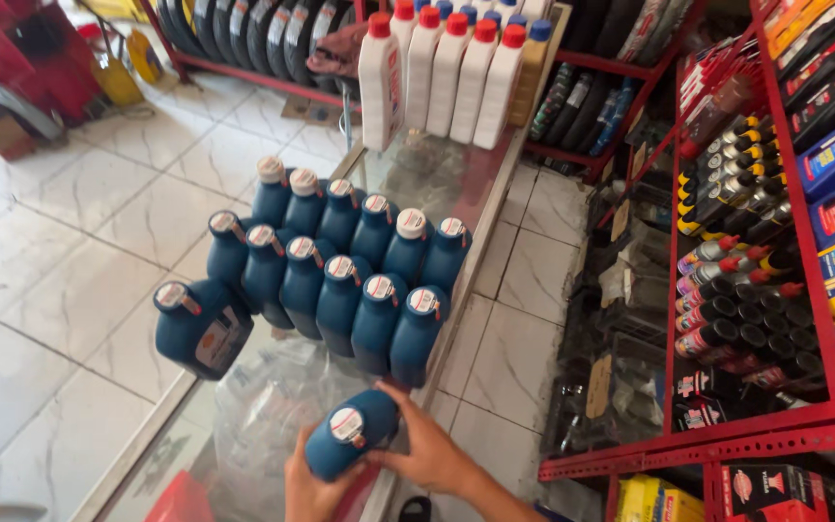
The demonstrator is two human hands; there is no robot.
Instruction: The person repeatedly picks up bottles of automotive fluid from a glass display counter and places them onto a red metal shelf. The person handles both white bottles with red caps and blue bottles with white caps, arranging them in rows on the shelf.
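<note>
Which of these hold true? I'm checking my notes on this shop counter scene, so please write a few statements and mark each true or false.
1. Both hands hold one dark blue bottle. True: the left hand is under it and the right hand is on its side.
2. The held bottle stands upright in the row. False: it is tilted, apart from the group of blue bottles.
3. White bottles with red caps stand at the far end of the glass counter. True.
4. The blue bottles have black caps. False: their caps are pale with a label on top.
5. The red shelf rack is on the left. False: it is on the right.
</note>
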